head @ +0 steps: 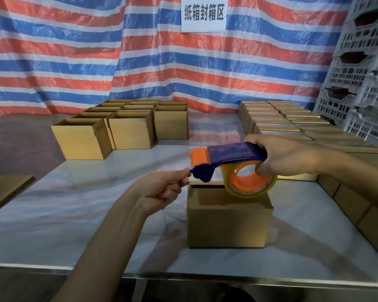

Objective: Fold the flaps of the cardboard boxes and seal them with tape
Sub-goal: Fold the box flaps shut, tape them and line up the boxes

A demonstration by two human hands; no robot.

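Tabletop [74,214] wide, glossy. Open boxes [129,131] far left, sealed boxes [282,125] far right. Box [227,221] near centre, flaps down, dark gap along far edge. Tape dispenser [234,152] hovers just above box, long axis left-right, nose past box's left edge. Right grip [279,153] clenched round dispenser handle, directly over box. Left grip [162,188] pinches at dispenser nose, just beside box's top-left corner; tape end too thin to see. Judgement: box lies below and right of pinch, so tape likely anchors on left side, dispenser then draws right across top.
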